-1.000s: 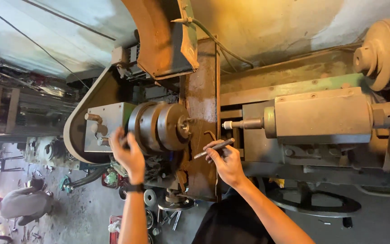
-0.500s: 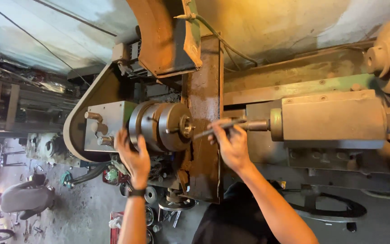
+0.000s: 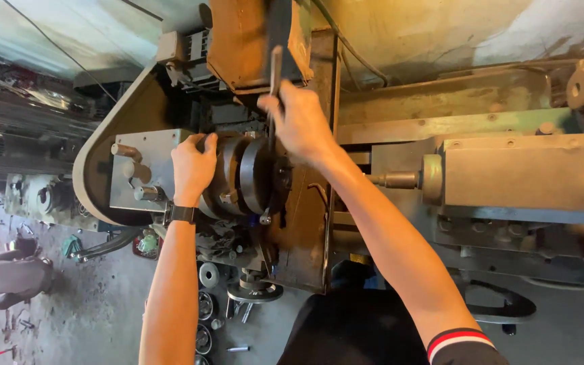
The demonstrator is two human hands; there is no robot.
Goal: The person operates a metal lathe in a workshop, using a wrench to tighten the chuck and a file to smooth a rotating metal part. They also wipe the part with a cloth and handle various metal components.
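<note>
1. the left hand [image 3: 194,165] sits left of centre in the frame, fingers curled and pressed round the rim of the dark round chuck [image 3: 248,176] of a lathe, gripping it from the left side.
2. the right hand [image 3: 299,122] is just above and right of the chuck, near the upper middle of the frame, fist wrapped tight on a slim metal rod [image 3: 275,88] that stands nearly upright in the picture; its lower end goes down toward the chuck's top edge, though whether it is seated in a socket there i cannot tell.
3. the chuck is at mid-frame, between the grey headstock box [image 3: 140,169] to its left and the rusty brown carriage plate [image 3: 312,203] to its right.
4. further right, the grey-green tailstock [image 3: 515,179] points its short centre toward the chuck, well apart from both hands.
5. judged from the grips, the step in hand looks like turning the rod as a key while the other hand steadies the chuck against rotation.
6. the next move would call for a firm counter-hold on the rim and a steady pull on the rod along its arc, keeping knuckles clear of the brown housing [image 3: 245,40] close overhead.
7. loose round parts lie on the floor [image 3: 49,304] at lower left.
</note>
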